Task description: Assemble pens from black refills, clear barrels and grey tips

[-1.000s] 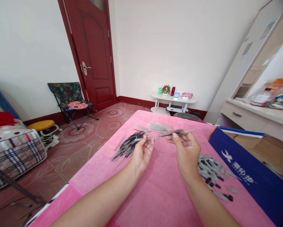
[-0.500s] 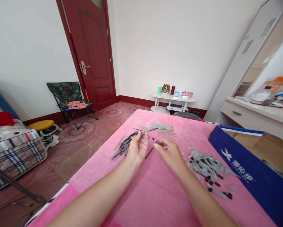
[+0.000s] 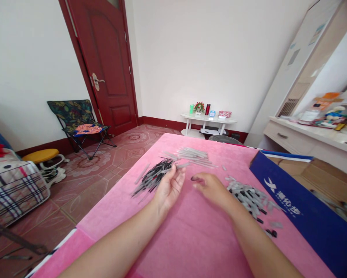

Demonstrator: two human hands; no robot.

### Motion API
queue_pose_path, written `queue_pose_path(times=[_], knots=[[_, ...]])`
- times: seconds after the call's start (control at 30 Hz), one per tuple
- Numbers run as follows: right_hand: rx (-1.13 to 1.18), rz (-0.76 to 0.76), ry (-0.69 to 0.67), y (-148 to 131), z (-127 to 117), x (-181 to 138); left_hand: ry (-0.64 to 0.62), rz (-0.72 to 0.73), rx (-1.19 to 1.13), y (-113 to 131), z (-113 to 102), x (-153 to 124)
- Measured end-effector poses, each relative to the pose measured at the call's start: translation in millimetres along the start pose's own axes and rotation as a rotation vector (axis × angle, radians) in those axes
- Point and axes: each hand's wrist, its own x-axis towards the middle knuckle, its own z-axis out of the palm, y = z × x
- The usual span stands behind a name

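My left hand (image 3: 171,186) is closed, palm partly turned up, with a slim grey tube (image 3: 184,165) between thumb and fingers. Just right of it, my right hand (image 3: 212,190) hovers over the pink cloth with its fingers curled together; a dark spot shows at the fingertips, too blurred to name. Beside the left hand lies a heap of thin black and grey sticks (image 3: 152,178). Pale grey tubes (image 3: 193,155) lie in a row beyond both hands. By the right forearm spreads a pile of short translucent pieces (image 3: 250,197) with black bits among them.
A pink cloth (image 3: 176,239) covers the table. At the right edge stands a blue cardboard box (image 3: 295,208), open on top. Behind are a low white table (image 3: 208,118), a folding chair (image 3: 80,123) and a red door (image 3: 104,58). A checked bundle (image 3: 19,193) sits left.
The thin black stick seen at my right fingertips is no longer visible. A dark stick across my left fingers is also gone from sight, leaving the grey tube. The view has shifted slightly.
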Motion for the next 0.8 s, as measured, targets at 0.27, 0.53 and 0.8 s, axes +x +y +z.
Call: queue_pose_path(times=[0.27,0.53,0.8], knots=[[-0.186,0.328,-0.064,50.2,-68.6,-16.8,0.012,-0.096,0.171,-13.2,-19.5,0.7],[-0.323,0.414,-0.139,38.8,-62.4,-20.1,0.003,-0.072,0.204,-13.6,-20.6,1.8],[-0.494,0.464,-0.118,29.1,-49.1,-19.1,0.009,-0.078,0.21,-12.6,-17.2,-1.1]])
